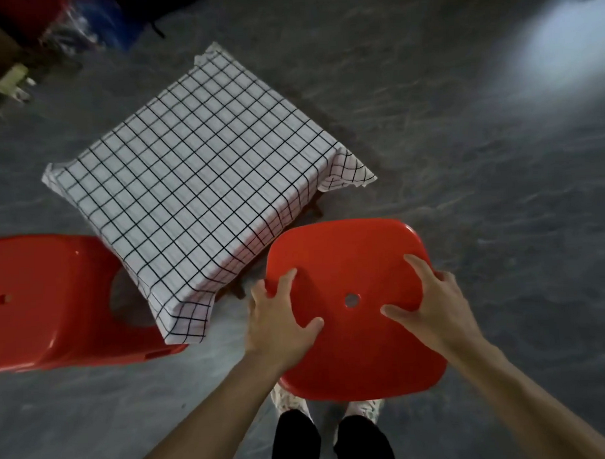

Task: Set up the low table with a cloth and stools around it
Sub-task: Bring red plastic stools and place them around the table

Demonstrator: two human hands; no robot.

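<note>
A low table is seen at the centre of the frame, fully draped with a white cloth printed with a black grid (203, 171), so that only a dark sliver of the table's frame (317, 208) is shown below the cloth's right hanging corner. At the lower centre, a glossy red plastic stool with a rounded square seat and 1 small round hole in its middle (355, 296) is gripped by both hands. The left hand (280, 319) is spread on the seat's left edge, with the thumb laid on top and the fingers curled over the rim. The right hand (430, 303) is spread on the seat's right side, with the thumb pointed toward the hole and the fingers wrapped at the edge. The stool is placed just beside the near right side of the table; whether its legs are resting on the floor cannot be told. A 2nd glossy red plastic stool (50, 303) is seen at the left edge of the frame, close against the table's near left corner. A grey concrete floor (481, 195) is spread under everything, and 2 light patterned shoes (290, 399) are visible at the bottom.
</note>
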